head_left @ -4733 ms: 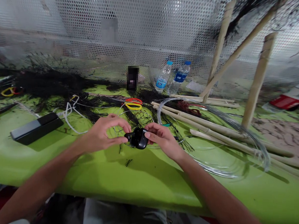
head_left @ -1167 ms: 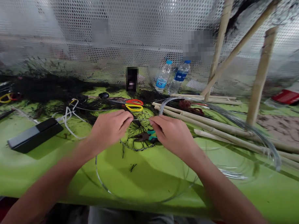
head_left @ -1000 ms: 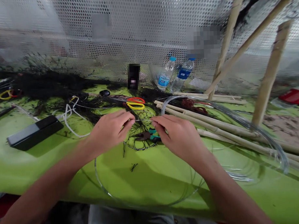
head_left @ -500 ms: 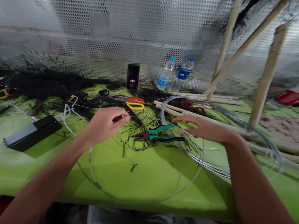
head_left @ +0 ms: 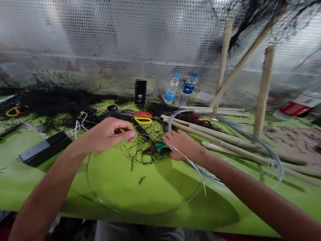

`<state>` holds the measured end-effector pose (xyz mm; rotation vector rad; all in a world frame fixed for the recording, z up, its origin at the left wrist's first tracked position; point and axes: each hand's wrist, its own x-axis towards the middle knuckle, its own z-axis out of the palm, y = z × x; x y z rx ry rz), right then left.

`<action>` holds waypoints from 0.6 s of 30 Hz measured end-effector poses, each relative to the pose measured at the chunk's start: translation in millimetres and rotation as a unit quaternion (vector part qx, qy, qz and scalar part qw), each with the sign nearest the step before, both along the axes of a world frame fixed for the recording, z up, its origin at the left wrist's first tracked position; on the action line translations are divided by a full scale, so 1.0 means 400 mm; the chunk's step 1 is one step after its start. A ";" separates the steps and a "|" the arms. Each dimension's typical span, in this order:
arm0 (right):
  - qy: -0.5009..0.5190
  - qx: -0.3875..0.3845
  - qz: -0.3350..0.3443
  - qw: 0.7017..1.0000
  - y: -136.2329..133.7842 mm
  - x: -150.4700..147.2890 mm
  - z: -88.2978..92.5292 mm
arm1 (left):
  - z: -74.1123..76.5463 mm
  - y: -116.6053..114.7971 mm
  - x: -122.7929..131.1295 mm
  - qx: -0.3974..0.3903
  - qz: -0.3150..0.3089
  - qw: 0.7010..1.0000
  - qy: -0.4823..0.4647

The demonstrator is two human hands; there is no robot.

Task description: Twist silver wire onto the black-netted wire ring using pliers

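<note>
My left hand [head_left: 110, 135] is closed, pinching a thin silvery wire [head_left: 161, 139] between thumb and fingertips. From this pinch one end of the wire runs right, over my right hand, and the rest bows down in a wide loop across the green table. My right hand [head_left: 183, 144] is closed over the green-and-black handles of the pliers [head_left: 152, 149], which it mostly hides. The pliers' dark jaws point left. Beneath them lies a small ring of black netting [head_left: 132, 153] with knotted strands.
Behind my right hand lies a coil of clear-grey wire [head_left: 172, 117], beside several wooden poles [head_left: 229, 141]. Scissors [head_left: 143, 118], two water bottles [head_left: 170, 92], a phone [head_left: 141, 91] and a dark box [head_left: 45, 147] stand or lie around. Black fibres [head_left: 57, 99] heap along the perforated metal wall.
My right hand has moved left and down and closed over the pliers' handles. The wire's free end now hangs across that hand. My left hand keeps its pinch; the view has shifted somewhat.
</note>
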<state>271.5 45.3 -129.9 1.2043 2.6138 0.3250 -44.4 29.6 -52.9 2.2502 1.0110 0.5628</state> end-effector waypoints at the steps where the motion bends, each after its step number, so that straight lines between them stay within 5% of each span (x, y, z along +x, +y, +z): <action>1: -0.002 -0.001 -0.004 1.000 0.002 -0.006 -0.002 | 0.022 -0.007 0.003 0.013 0.000 1.000 0.000; 6: 0.044 0.002 -0.064 0.997 0.012 0.004 0.034 | 0.155 -0.053 0.018 0.107 -0.001 0.994 0.013; 11: 0.209 0.050 -0.205 0.955 0.042 0.104 0.188 | 0.297 -0.092 0.011 0.224 0.031 0.974 0.007; 15: 0.420 0.058 -0.307 0.852 0.072 0.227 0.299 | 0.367 -0.123 -0.004 0.336 0.135 0.932 -0.027; 18: 0.605 -0.001 -0.294 0.740 0.070 0.286 0.304 | 0.364 -0.155 -0.008 0.445 0.209 0.870 -0.035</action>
